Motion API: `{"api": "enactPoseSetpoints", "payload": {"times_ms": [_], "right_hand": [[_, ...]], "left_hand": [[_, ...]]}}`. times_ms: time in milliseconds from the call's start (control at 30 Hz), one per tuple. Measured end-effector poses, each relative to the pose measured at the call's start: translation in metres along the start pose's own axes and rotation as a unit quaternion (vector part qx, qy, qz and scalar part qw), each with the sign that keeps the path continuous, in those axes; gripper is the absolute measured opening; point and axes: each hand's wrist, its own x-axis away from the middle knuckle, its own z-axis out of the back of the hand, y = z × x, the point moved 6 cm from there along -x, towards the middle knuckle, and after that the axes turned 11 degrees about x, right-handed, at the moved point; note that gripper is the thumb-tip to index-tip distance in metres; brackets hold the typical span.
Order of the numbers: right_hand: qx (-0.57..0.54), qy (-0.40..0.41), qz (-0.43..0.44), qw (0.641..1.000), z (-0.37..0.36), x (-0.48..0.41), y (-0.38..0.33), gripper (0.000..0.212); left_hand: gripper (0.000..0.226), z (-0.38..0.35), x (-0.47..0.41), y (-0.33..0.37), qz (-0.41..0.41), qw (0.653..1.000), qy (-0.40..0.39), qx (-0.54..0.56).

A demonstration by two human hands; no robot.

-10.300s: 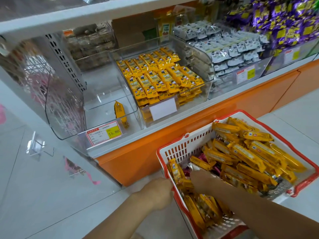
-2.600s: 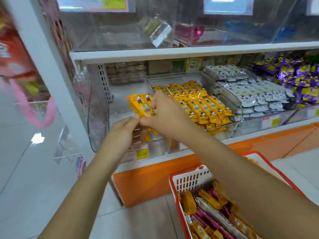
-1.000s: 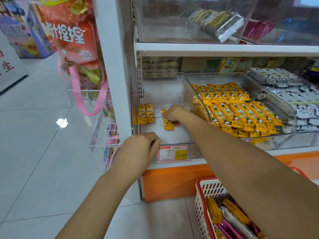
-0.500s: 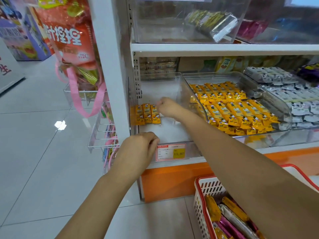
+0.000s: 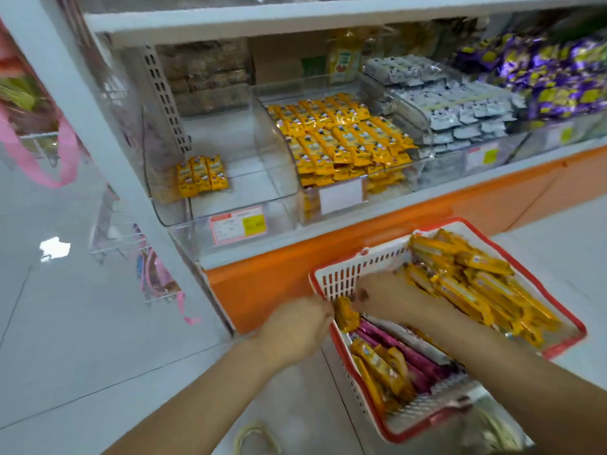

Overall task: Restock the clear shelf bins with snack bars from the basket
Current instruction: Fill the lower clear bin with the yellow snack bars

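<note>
At basket (image 5: 341, 277), hands (image 5: 389, 298) among snack bars (image 5: 466, 287)

I can read nothing: the price tag (image 5: 237, 224) on the clear bin (image 5: 256, 192) is blurred, the snack bars' (image 5: 201, 175) print too small.

Left bin (image 5: 262, 178) floor — mostly bare

- A shop aisle: white shelving (image 5: 295, 14) carries clear bins (image 5: 276, 178) of wrapped snack bars (image 5: 341, 136) in rows.
- Printed price labels (image 5: 238, 224) front the bins.
- A red-rimmed shopping basket (image 5: 354, 270) holds more bars above a tiled floor (image 5: 82, 323).
</note>
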Motion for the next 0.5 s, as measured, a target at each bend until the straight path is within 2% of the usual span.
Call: {"api": "enactPoseSetpoints", "payload": {"times_ms": [100,167,267,367,433,500], "right_hand": [[0.050,-0.186,-0.047,0.980,-0.080,0.021,0.026,0.024],[0.083,-0.237,-0.062,0.966,-0.120,0.027,0.039,0.032],[0.095,-0.278,-0.082,0.952,-0.155,0.029,0.047,0.031],[0.077,-0.272,-0.102,0.954,-0.176,0.024,0.048,0.030],[0.059,-0.231,-0.131,0.962,-0.185,0.018,0.054,0.048],[-0.006,-0.209,-0.170,0.963,-0.196,0.016,0.061,0.069]], "left_hand": [[0.040,-0.053,0.000,0.003,-0.015,0.996,-0.088,0.002],[0.052,-0.071,0.004,0.006,-0.009,0.989,-0.144,-0.025],[0.061,-0.081,0.004,0.008,0.002,0.976,-0.210,-0.061],[0.059,-0.081,-0.002,0.008,0.014,0.974,-0.220,-0.046],[0.057,-0.080,-0.005,0.007,0.020,0.974,-0.224,-0.042],[0.055,-0.079,-0.007,0.007,0.023,0.972,-0.228,-0.046]]}}
